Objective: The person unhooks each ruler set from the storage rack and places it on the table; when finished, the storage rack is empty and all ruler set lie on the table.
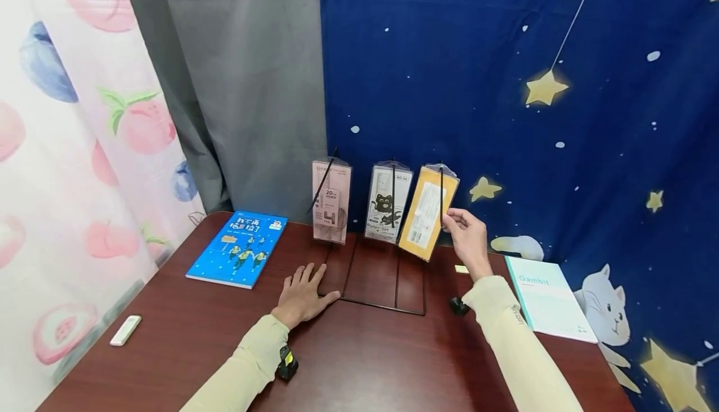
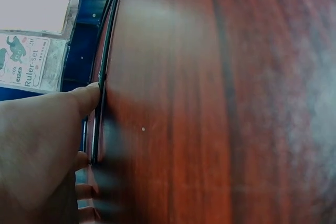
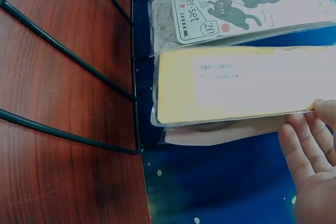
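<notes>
A yellow packet [image 1: 420, 237] in a clear sleeve, with a white barcode label, hangs tilted from the right hook of a black wire rack [image 1: 382, 306]. My right hand [image 1: 469, 240] pinches its right edge between thumb and fingers. Behind it, the right wrist view shows a pinkish packet [image 3: 210, 136], partly hidden. A white ruler set packet [image 1: 384, 203] with black cats hangs on the middle hook, and a pink packet [image 1: 331, 181] on the left one. Fingers spread, my left hand [image 1: 302, 296] rests on the table, its thumb touching the rack's base wire.
On the brown table [image 1: 348, 356], a blue book [image 1: 238, 250] lies at the left and a white Gambit notebook [image 1: 550, 299] at the right. A small white object [image 1: 126, 330] sits near the left edge. Curtains [image 1: 427, 87] hang behind the table.
</notes>
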A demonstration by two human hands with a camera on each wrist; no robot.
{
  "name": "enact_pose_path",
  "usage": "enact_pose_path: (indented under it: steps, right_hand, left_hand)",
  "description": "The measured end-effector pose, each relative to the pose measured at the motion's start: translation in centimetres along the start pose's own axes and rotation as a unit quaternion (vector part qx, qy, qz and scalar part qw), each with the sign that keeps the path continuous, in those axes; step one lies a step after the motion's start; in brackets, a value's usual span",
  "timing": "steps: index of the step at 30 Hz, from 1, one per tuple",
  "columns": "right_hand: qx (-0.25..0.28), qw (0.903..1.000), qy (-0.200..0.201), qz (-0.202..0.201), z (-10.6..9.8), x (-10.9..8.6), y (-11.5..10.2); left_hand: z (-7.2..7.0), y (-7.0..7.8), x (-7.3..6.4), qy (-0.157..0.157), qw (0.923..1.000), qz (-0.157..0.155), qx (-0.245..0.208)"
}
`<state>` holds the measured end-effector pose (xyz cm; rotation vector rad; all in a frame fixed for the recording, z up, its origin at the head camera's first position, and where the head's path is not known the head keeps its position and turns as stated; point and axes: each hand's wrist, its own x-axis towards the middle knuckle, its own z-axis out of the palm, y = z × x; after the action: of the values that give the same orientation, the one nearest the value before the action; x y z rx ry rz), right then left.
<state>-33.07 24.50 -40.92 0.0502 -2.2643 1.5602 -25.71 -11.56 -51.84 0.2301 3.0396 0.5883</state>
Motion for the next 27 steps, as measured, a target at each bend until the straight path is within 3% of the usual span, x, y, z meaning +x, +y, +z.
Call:
enact_pose_path:
  steps: [9,18,27]
  right_hand:
    - [0.048,0.9983,-0.029,0.015,-0.3,-1.5,-0.8]
    - [0.032,0.9983,-0.043,0.024,-1.6,-3.6,-1.5]
    - [0.007,0.9982,-0.054,0.027,-2.2,-5.6,-2.0]
  left_hand:
    - [0.2,-0.3,0.1,0.010,0.9999,0.010,-0.001]
    - [-0.5,0.6,0.1,-0.035,0.9994,-0.006,0.001]
    - [-1.2,1.0,0.1,-0.054,0.9979,-0.025,0.026]
